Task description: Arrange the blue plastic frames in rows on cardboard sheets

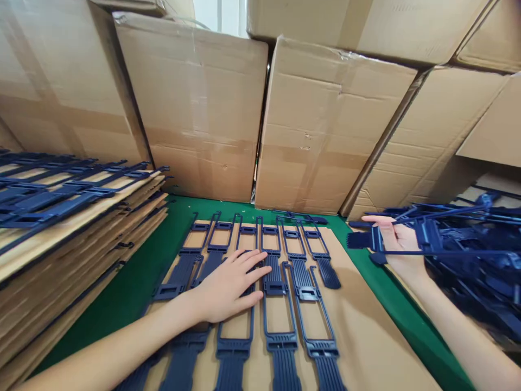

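Note:
Rows of dark blue plastic frames (280, 339) lie on a flat cardboard sheet (366, 326) on the green table. My left hand (232, 285) rests palm down across the frames near the middle, its fingers spread. At the right, above the sheet's edge, my right hand (401, 244) has its fingers round a blue plastic frame (427, 236) held sideways. Just behind that hand is a tangled heap of similar blue parts (480, 271), so where the held piece ends is hard to tell.
On the left stands a stack of cardboard sheets (81, 277) with blue frames between and on top. Large cardboard boxes (325, 125) form a wall behind the green table (179, 209). Another blue piece (297, 217) lies beyond the sheet's far edge.

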Action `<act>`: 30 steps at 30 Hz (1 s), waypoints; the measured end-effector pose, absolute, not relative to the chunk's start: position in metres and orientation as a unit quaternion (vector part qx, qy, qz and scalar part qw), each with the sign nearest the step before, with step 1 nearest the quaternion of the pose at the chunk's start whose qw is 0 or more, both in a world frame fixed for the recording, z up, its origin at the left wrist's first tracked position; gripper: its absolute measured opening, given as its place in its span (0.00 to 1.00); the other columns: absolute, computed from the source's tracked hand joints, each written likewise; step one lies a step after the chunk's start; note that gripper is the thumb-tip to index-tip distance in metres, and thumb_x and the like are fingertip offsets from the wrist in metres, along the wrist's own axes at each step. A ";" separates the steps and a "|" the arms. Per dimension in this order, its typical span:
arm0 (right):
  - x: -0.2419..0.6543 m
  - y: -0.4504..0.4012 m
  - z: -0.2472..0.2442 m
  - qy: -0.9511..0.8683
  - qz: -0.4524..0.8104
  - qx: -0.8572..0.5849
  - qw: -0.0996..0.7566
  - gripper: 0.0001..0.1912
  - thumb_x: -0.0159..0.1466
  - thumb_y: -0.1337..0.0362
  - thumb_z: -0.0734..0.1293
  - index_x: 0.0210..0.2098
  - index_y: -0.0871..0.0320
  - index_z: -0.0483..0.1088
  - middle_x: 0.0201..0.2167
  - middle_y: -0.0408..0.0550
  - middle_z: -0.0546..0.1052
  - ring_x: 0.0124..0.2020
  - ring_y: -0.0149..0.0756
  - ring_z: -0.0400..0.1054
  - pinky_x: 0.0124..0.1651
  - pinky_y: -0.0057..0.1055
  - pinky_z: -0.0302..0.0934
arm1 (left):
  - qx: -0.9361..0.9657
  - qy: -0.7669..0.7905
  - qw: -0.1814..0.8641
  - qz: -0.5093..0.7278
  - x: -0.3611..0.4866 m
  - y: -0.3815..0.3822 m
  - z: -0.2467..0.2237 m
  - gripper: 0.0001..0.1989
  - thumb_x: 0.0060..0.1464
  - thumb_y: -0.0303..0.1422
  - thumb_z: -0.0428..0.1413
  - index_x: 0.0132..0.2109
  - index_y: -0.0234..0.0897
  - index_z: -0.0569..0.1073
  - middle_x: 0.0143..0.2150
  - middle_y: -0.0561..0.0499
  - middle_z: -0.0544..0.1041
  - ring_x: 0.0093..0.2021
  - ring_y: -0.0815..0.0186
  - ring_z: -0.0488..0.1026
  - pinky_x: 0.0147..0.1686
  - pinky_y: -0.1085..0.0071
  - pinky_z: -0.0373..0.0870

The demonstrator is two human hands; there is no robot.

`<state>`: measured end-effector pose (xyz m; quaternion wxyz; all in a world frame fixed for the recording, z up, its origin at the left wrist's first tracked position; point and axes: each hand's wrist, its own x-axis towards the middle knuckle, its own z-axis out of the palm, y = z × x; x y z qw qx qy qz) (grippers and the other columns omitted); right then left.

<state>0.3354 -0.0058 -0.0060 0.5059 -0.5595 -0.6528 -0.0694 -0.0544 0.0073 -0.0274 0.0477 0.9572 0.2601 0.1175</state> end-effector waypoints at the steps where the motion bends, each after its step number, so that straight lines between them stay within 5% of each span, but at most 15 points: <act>1: 0.335 -0.010 -0.013 -0.624 0.003 -0.565 0.540 0.21 0.70 0.50 0.55 0.41 0.55 0.74 0.22 0.46 0.73 0.18 0.35 0.67 0.19 0.31 0.61 | 0.957 0.259 0.046 0.120 -0.054 0.008 -0.028 0.23 0.63 0.40 0.49 0.63 0.44 0.64 0.68 0.45 0.57 0.67 0.51 0.53 0.64 0.48 0.48; 6: 0.326 -0.013 -0.039 -0.486 0.259 -0.516 0.655 0.24 0.63 0.42 0.61 0.38 0.57 0.72 0.21 0.45 0.74 0.20 0.37 0.70 0.21 0.31 0.65 | 0.959 0.258 0.045 0.112 -0.054 0.012 -0.030 0.22 0.64 0.41 0.47 0.64 0.46 0.63 0.69 0.48 0.56 0.68 0.53 0.52 0.65 0.49 0.47; 11: 0.313 -0.017 -0.044 -0.433 0.374 -0.489 0.658 0.24 0.61 0.42 0.65 0.42 0.56 0.70 0.28 0.46 0.76 0.26 0.39 0.73 0.24 0.32 0.69 | 0.962 0.258 0.019 0.092 -0.054 0.017 -0.032 0.23 0.65 0.43 0.45 0.65 0.48 0.61 0.70 0.49 0.53 0.68 0.53 0.50 0.65 0.49 0.46; 15: 0.311 -0.023 -0.044 -0.440 0.407 -0.493 0.631 0.24 0.63 0.41 0.60 0.43 0.55 0.67 0.40 0.51 0.78 0.37 0.42 0.75 0.35 0.36 0.72 | 0.964 0.250 0.001 0.092 -0.055 0.021 -0.033 0.24 0.65 0.43 0.45 0.65 0.49 0.60 0.70 0.50 0.51 0.68 0.52 0.51 0.64 0.48 0.47; 18: 0.314 -0.023 -0.044 -0.465 0.336 -0.526 0.628 0.25 0.64 0.40 0.57 0.38 0.56 0.67 0.40 0.53 0.78 0.40 0.41 0.74 0.41 0.35 0.71 | 0.965 0.239 0.003 0.112 -0.056 0.024 -0.035 0.24 0.64 0.44 0.46 0.65 0.50 0.60 0.70 0.51 0.52 0.68 0.52 0.52 0.64 0.48 0.48; 21: 0.319 -0.023 -0.044 -0.464 0.270 -0.545 0.644 0.27 0.62 0.38 0.57 0.32 0.57 0.67 0.26 0.49 0.77 0.29 0.37 0.73 0.31 0.30 0.69 | 0.965 0.231 0.003 0.124 -0.056 0.026 -0.036 0.24 0.64 0.44 0.47 0.65 0.51 0.60 0.70 0.52 0.53 0.67 0.51 0.53 0.64 0.47 0.49; 24: 0.324 -0.024 -0.041 -0.468 0.242 -0.530 0.665 0.24 0.60 0.41 0.63 0.30 0.58 0.68 0.14 0.40 0.67 0.14 0.30 0.61 0.17 0.25 0.58 | 0.966 0.230 -0.006 0.122 -0.056 0.029 -0.038 0.25 0.63 0.44 0.47 0.66 0.51 0.60 0.70 0.53 0.53 0.67 0.51 0.54 0.65 0.49 0.49; 27: 0.329 -0.025 -0.038 -0.452 0.222 -0.550 0.666 0.20 0.57 0.46 0.67 0.31 0.58 0.70 0.13 0.36 0.60 0.11 0.25 0.52 0.11 0.23 0.45 | 0.966 0.228 -0.013 0.120 -0.057 0.030 -0.039 0.25 0.63 0.44 0.47 0.66 0.51 0.59 0.70 0.53 0.52 0.67 0.51 0.54 0.65 0.49 0.49; 30: 0.331 -0.026 -0.037 -0.442 0.225 -0.586 0.641 0.16 0.55 0.50 0.69 0.34 0.57 0.71 0.16 0.36 0.60 0.12 0.25 0.50 0.11 0.22 0.43 | 0.967 0.228 -0.019 0.114 -0.057 0.030 -0.039 0.25 0.63 0.44 0.47 0.66 0.51 0.58 0.70 0.53 0.51 0.67 0.52 0.53 0.65 0.49 0.49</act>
